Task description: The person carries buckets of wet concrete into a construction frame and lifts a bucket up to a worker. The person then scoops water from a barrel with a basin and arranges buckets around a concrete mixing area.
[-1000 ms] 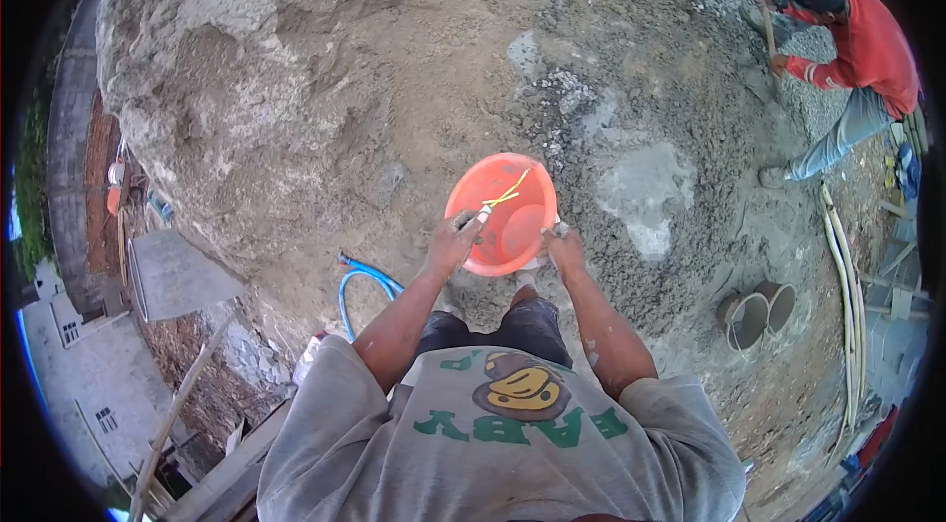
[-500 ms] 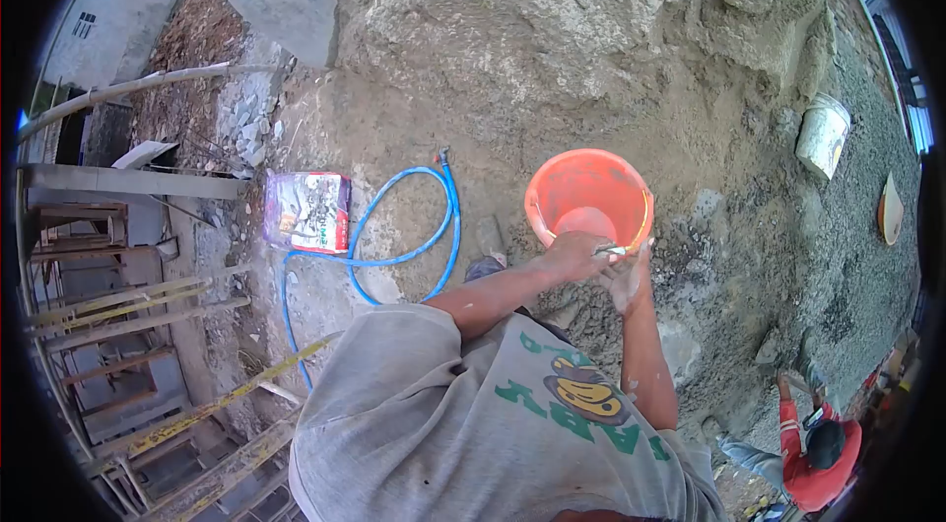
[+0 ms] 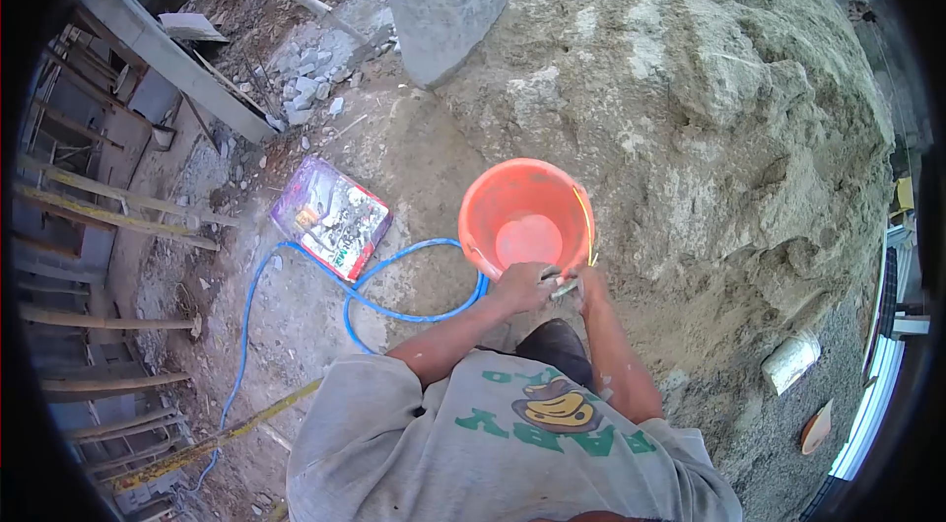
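Observation:
An orange bucket (image 3: 527, 192) hangs in front of my body, its inside facing up and seemingly empty. My left hand (image 3: 527, 287) is closed at the near rim. Close beside it, my right hand (image 3: 588, 290) is closed at the rim's near right side. A small pale handle piece (image 3: 565, 287) shows between the two hands. The yellow strap (image 3: 585, 216) runs along the bucket's right side down to my right hand. Some of my fingertips are hidden behind the hands.
A blue hose (image 3: 394, 313) loops on the ground beside a printed bag (image 3: 335, 218). A concrete cylinder (image 3: 443, 4) stands ahead. The large sand mound (image 3: 680, 108) rises at right, near a white bucket (image 3: 791, 361). Wooden poles (image 3: 108, 322) lie left.
The view has turned left, bringing the bag and concrete cylinder nearer the middle. The bucket has travelled along in my hands, which came together at its rim. The person in red has left view.

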The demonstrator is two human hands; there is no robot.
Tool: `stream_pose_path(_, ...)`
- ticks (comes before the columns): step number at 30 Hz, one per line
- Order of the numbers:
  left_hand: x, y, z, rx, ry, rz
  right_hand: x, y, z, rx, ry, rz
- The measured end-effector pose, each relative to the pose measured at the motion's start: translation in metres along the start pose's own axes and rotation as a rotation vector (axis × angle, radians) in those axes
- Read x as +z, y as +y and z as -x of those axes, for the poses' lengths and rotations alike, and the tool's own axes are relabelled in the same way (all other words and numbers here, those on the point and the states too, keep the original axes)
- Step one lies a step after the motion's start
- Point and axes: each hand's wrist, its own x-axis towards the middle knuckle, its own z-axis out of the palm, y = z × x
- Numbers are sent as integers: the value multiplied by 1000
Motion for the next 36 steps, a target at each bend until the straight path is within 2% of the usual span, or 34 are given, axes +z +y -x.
stream_pose_path(2, -37, -11, 6, 37, 419, 312, 45, -67, 36, -94, 1, 31)
stream_pose_path(4, -83, -21, 16, -69, 549, 499, 73, -95, 21, -196, -109, -58)
stream_pose_path(5, -104, -36, 20, -124, 589, 481, 89, -110, 12, -247, -165, -107)
stream_pose_path(6, -123, -55, 23, -177, 630, 461, 107, -133, 12, -296, -200, -107)
stream_pose_path(9, -163, -112, 23, -341, 889, 659, 149, -200, -14, -476, -301, -78)
stream_pose_path(15, -226, -214, -28, -531, 1169, 964, 250, -341, -84, -675, -450, -63)
stream_pose_path(16, -239, -232, -44, -649, 1160, 989, 280, -375, -98, -716, -466, -92)
stream_pose_path(18, -273, -242, -74, -717, 1165, 1146, 313, -403, -106, -749, -450, -151)
stream_pose_path(19, -298, -242, -93, -720, 1139, 1104, 332, -429, -107, -792, -443, -170)
stream_pose_path(22, -390, -233, -150, -457, 1130, 767, 380, -509, -119, -942, -444, -237)
stream_pose_path(25, -460, -233, -191, -412, 1222, 777, 413, -583, -128, -1027, -435, -274)
stream_pose_path(27, -480, -255, -214, -414, 1214, 846, 437, -627, -137, -1125, -403, -273)
stream_pose_path(30, -500, -290, -242, -497, 1139, 867, 488, -683, -155, -1263, -252, -195)
stream_pose_path(33, -530, -347, -274, -564, 1065, 894, 541, -720, -207, -1453, -26, 32)
stream_pose_path(36, -566, -398, -317, -582, 1001, 853, 588, -734, -256, -1772, 409, 547)
